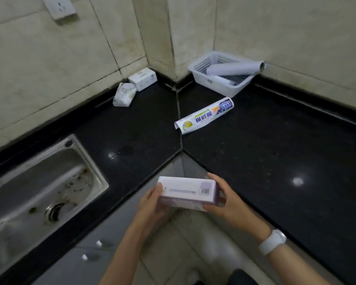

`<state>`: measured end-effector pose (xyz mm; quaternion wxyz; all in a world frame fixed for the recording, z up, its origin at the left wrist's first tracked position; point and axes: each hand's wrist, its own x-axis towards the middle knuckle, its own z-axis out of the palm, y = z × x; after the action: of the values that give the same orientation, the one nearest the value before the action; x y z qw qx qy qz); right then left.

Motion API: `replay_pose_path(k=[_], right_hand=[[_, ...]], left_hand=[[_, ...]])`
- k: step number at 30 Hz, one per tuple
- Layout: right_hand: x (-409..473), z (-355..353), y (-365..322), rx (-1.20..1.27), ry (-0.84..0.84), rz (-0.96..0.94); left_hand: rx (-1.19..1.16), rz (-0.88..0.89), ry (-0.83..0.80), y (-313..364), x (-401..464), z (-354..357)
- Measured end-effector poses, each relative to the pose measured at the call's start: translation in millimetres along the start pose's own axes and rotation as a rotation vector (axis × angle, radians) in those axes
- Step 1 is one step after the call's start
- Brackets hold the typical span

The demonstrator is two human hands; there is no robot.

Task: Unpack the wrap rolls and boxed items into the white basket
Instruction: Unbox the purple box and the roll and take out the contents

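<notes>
Both hands grasp one pale box (pixel 188 194) above the inner corner of the worktop (pixel 275 145): the left hand (pixel 152 204) cups its left end from below with the thumb on top, and the right hand (pixel 220 194) wraps its right end, fingers curled round the far side. A white band (pixel 272 241) sits on the right wrist.

That box is a long cardboard block with sharp edges, white on top and faintly lilac on its near face, with a barcode printed close to its right end. It hangs in the air in front of the worktop edge, touching nothing but the hands.

Polished black stone forms the worktop, speckled and glossy, meeting at a seam in the corner. Beyond the box lies a wrap roll (pixel 205 116), a slim cylinder in a printed white sleeve with green and blue lettering, flat on the stone beside the seam. Farther behind the box stands the basket (pixel 201 67), white plastic with slotted lattice walls, set against the tiled wall. Inside it a plain white roll (pixel 234 68) lies slanted, one end jutting over the right rim, with something dark beneath it that I cannot make out.

Far left of the basket, against the wall, sit a small white carton (pixel 143 78) and a crumpled soft pack (pixel 124 94). Left of the box is a steel sink (pixel 39 188), dull and stained round the drain.
</notes>
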<state>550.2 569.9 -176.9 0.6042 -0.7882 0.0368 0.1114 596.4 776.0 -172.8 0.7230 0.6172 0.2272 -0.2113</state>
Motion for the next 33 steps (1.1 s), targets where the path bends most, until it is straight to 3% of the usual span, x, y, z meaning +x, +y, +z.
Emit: replay_pose_path(k=[5,11,14,19,25,31,33], right_hand=[[52,4,-12,-0.151,-0.083,0.055],[124,-9,-38,-0.138,-0.178,-0.005],[165,-22,-53,-0.079,-0.195,-0.03],[221,-71,-69,-0.146,-0.142,-0.085],[254,-108,-64,-0.217,-0.099,-0.099],[260,-122,-52,-0.143,-0.005,-0.042],[259,-128,-51,-0.126,-0.004,-0.039]], left_hand=[[0.179,0.259,0.086,41,36,-18],[0.413,0.543,-0.269,93,65,9],[0.518,0.65,-0.335,122,89,27],[0.781,0.673,-0.379,177,132,59],[0.949,0.775,-0.312,201,170,94],[0.995,0.849,-0.219,203,197,124],[0.888,0.836,-0.208,207,204,131]])
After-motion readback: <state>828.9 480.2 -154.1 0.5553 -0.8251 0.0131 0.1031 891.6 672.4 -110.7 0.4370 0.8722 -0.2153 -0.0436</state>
